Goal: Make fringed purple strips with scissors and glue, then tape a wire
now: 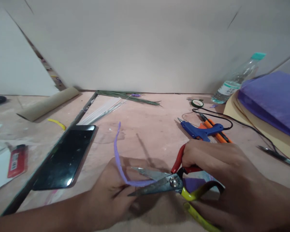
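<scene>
At frame bottom: right hand (222, 170) grips scissors (159, 183); left hand (111, 190) pinches purple strip (117, 151), fingertips hidden; yellow handle (187, 196) cut off.

The scissors (159, 185) have dull grey metal blades and glossy coated handles (one red, one yellow). The purple strip (117, 148) looks soft and matt. The phone (65, 158) is glossy black glass; the tabletop (147, 129) is matt and scuffed.

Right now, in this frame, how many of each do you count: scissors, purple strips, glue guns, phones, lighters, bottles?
Scissors: 1
Purple strip: 1
Glue gun: 1
Phone: 1
Lighter: 1
Bottle: 1
Total: 6
</scene>
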Motion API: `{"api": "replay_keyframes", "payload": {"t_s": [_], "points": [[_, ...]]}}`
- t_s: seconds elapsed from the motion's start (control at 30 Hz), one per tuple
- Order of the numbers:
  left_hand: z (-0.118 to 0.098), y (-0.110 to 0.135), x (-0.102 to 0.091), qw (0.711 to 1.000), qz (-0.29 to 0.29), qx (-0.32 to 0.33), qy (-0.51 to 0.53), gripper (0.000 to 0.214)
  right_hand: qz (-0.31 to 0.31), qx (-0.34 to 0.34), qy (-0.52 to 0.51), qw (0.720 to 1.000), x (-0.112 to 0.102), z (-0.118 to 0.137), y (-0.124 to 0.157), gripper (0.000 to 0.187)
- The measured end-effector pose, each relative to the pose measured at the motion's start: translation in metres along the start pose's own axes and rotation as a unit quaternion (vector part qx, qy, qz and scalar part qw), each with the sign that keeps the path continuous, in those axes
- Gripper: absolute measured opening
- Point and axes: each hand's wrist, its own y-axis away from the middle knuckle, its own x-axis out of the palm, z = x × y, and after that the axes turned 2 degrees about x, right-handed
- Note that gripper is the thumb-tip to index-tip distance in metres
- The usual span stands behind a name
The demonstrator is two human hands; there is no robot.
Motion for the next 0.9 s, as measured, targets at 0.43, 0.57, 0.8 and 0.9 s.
{"api": "replay_keyframes", "payload": {"t_s": [0.43,0.57,0.8,0.9], "points": [[0.001,0.001,-0.001,0.996,0.023,-0.006,0.091,0.031,-0.058,-0.063,0.046,0.995,0.011,-0.009,0.008,0.018],[-0.001,-0.002,0.002,0.996,0.018,0.024,0.08,0.028,-0.045,-0.067,0.047,0.996,0.007,-0.009,0.008,0.015],[-0.004,-0.003,0.002,0.998,0.026,0.055,0.033,0.024,-0.03,-0.065,0.074,0.995,0.005,-0.008,0.007,0.024],[-0.005,-0.005,0.001,0.996,0.044,0.069,0.024,0.025,-0.029,-0.072,0.071,0.994,0.006,-0.008,0.007,0.028]]}}
